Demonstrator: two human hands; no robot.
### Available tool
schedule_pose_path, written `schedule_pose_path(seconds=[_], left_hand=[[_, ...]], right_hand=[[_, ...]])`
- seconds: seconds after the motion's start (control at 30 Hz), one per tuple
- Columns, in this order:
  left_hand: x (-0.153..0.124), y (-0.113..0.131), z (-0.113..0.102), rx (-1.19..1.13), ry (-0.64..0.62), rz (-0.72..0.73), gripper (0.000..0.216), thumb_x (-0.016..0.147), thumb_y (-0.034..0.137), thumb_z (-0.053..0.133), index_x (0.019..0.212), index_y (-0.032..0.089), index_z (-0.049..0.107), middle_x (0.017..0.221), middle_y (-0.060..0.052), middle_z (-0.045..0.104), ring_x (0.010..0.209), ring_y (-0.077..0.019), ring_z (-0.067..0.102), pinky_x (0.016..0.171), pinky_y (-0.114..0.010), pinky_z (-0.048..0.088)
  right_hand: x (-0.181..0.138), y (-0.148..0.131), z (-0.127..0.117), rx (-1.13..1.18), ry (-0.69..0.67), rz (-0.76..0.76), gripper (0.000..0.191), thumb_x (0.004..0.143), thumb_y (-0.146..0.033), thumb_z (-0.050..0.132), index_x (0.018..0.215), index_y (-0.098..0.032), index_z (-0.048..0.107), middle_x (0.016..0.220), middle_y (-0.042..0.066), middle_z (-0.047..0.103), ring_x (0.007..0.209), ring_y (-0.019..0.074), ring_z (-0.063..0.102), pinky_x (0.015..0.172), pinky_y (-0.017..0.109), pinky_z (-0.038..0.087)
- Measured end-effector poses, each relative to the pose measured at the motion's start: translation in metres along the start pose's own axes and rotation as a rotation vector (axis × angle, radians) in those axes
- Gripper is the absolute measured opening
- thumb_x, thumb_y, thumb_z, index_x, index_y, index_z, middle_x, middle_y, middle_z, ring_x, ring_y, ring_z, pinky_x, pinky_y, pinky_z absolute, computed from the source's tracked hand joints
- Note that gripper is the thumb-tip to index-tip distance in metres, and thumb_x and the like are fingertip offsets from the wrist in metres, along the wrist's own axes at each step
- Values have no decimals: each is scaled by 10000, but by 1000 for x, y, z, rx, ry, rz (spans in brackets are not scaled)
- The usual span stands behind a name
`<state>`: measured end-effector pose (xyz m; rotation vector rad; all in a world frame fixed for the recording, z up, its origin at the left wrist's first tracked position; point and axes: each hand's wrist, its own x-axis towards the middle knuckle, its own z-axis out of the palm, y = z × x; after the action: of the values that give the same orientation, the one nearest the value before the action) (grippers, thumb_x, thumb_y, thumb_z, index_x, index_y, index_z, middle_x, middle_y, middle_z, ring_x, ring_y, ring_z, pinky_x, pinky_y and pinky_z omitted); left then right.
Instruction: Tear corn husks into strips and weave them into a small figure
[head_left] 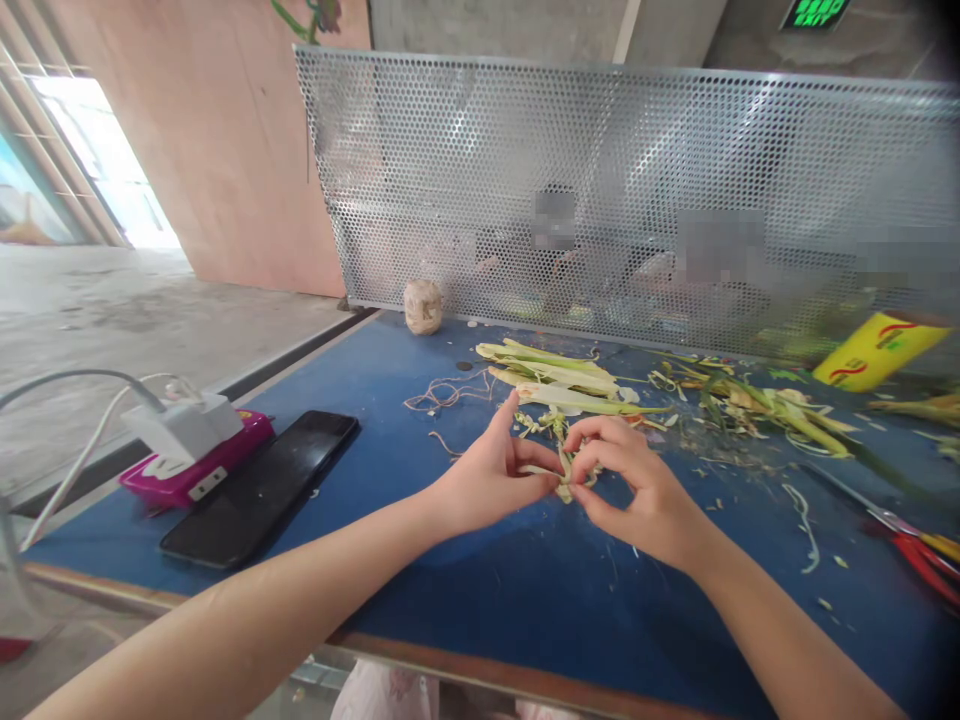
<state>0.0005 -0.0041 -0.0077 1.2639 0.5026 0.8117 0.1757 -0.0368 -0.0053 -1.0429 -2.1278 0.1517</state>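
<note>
Over the blue table, both hands meet at a small bundle of pale, twisted plant strips (pixel 565 488) that look like corn husk. My left hand (pixel 487 475) pinches it from the left between thumb and bent fingers, with one finger pointing up. From the right, my right hand (pixel 645 490) grips it with the thumb and fingertips. Part of the bundle hides behind the fingers. Just beyond lie several long pale-green corn husks (pixel 570 385), with curled yellow-green scraps nearer the hands. A loose tangle of brown string (pixel 448 392) is left of the husks.
On the left are a black phone (pixel 262 490) and a magenta power strip (pixel 199 460) with white chargers. A beige roll (pixel 423 306) stands near the perforated metal screen (pixel 465 180). To the right are husk scraps (pixel 787 415), a yellow tube (pixel 877 350) and red-handled scissors (pixel 926 565).
</note>
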Motion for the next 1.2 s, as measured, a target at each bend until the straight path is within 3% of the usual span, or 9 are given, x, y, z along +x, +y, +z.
schedule_pose_path(seconds=[0.33,0.6,0.87,1.07,1.2], left_hand=[[1,0,-1,-32,12,-11,956,636,-3,599,1376,205,30,776,-9,641,679,-103,598,644,-239,413],[4,-5,-6,-19,-32,-4,1003,590,-8,632,1374,197,40,774,0,626,695,-103,584,651,-241,411],[4,-4,-8,125,25,43,973,626,73,665,1379,184,59,778,-19,626,703,-114,560,659,-257,400],[3,-3,-7,141,22,38,963,641,129,676,1381,184,62,774,-20,621,721,-130,560,686,-281,406],[3,-1,-7,152,31,36,968,641,109,670,1382,173,50,766,-19,617,710,-127,561,689,-284,410]], right_hand=[[2,4,0,-56,60,-70,121,710,-105,532,722,-217,487,872,36,552,843,188,539,777,355,407],[-1,3,-1,46,-38,-36,130,752,-98,526,787,-217,484,917,46,524,887,176,525,793,326,432],[1,1,-2,48,-69,-35,128,770,-90,505,773,-219,503,925,44,526,867,166,540,778,314,450],[1,3,2,90,-14,-17,141,761,-77,492,773,-216,474,899,41,535,726,133,526,626,252,453],[0,4,4,100,-30,-23,128,766,-92,501,771,-216,468,903,40,526,690,122,510,604,247,448]])
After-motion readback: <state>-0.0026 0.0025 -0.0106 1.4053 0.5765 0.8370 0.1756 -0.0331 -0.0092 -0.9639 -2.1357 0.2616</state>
